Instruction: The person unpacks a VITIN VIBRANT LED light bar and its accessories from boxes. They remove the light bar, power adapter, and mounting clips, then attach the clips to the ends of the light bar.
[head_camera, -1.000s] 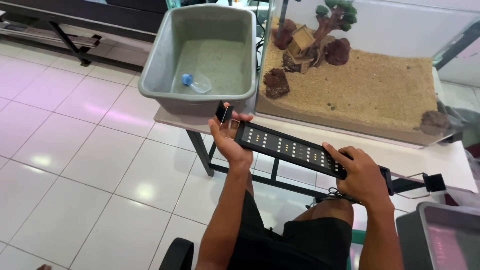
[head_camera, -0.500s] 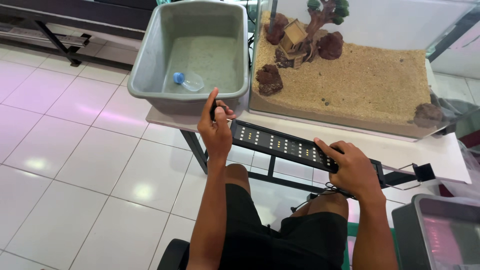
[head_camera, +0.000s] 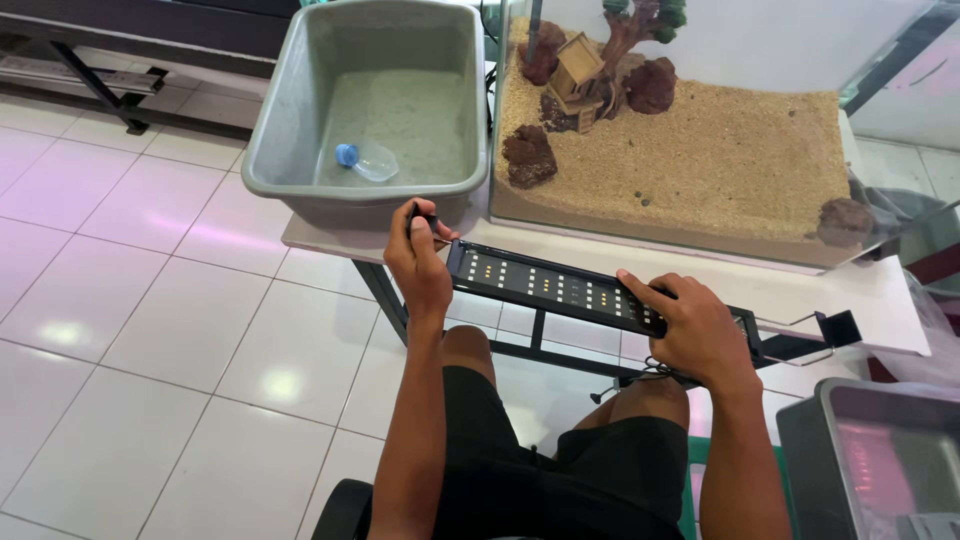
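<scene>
Both hands carry the long black LED aquarium light bar (head_camera: 560, 290), diodes up, level over the lap. Left hand (head_camera: 418, 262) pinches its 9 o'clock end bracket; right hand (head_camera: 690, 325) is wrapped over the 3 o'clock end. Glass sand-bottomed tank (head_camera: 700, 160) sits at 12, grey plastic tub (head_camera: 290, 120) at 11.

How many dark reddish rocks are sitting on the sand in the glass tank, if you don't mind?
4: back-left rock, front-left rock, rock beside the tree, right-corner rock. Others may be hidden.
</scene>
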